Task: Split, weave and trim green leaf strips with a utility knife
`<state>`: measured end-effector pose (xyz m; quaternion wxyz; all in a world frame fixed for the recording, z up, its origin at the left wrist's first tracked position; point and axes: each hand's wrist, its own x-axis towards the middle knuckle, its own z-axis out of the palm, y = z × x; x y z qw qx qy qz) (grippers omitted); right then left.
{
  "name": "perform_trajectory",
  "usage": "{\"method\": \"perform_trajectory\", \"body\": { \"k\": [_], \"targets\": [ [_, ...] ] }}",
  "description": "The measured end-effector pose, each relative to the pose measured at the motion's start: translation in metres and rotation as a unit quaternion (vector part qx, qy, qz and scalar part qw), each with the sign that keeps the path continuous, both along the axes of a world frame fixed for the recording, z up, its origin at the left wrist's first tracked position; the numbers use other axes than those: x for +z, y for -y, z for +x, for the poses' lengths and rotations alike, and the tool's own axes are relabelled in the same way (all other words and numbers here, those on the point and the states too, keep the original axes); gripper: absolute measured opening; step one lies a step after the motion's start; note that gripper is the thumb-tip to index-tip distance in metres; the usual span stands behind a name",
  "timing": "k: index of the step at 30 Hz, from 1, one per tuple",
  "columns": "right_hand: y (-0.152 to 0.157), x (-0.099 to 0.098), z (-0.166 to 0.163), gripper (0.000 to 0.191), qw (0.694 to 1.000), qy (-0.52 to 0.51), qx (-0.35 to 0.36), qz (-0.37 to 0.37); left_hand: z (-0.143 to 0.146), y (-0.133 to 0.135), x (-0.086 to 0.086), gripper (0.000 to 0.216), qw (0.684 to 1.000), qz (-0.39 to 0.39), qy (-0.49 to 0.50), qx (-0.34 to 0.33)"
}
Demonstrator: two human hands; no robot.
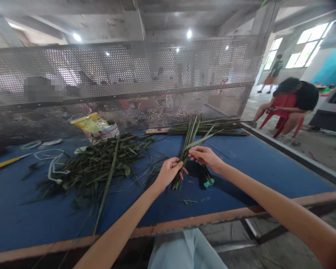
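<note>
My left hand point(169, 171) is closed around a small bundle of long green leaf strips point(188, 144), holding it upright over the blue table point(268, 168). My right hand point(205, 155) pinches one strip of the same bundle just to the right, and a dark-handled tool with a teal end point(207, 178) hangs below it. A loose heap of cut green leaves point(100, 164) lies on the table to the left of my hands.
A row of trimmed green stalks point(212, 127) lies along the perforated metal screen point(128, 74) at the table's back. A yellow printed bag point(96, 127), white cord point(53, 160) and a yellow strip point(5, 162) lie at the left. A seated person point(294, 101) is at the right.
</note>
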<state>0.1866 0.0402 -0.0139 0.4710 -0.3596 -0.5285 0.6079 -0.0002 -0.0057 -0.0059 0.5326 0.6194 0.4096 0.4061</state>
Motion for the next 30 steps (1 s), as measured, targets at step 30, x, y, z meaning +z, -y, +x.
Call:
{"method": "perform_trajectory", "body": {
  "k": [30],
  "targets": [
    [-0.0038,-0.0059,0.0020,0.027,0.998,0.053,-0.046,0.002,-0.0012,0.0012,-0.0018,0.028,0.998,0.035,-0.035,-0.025]
  ]
}}
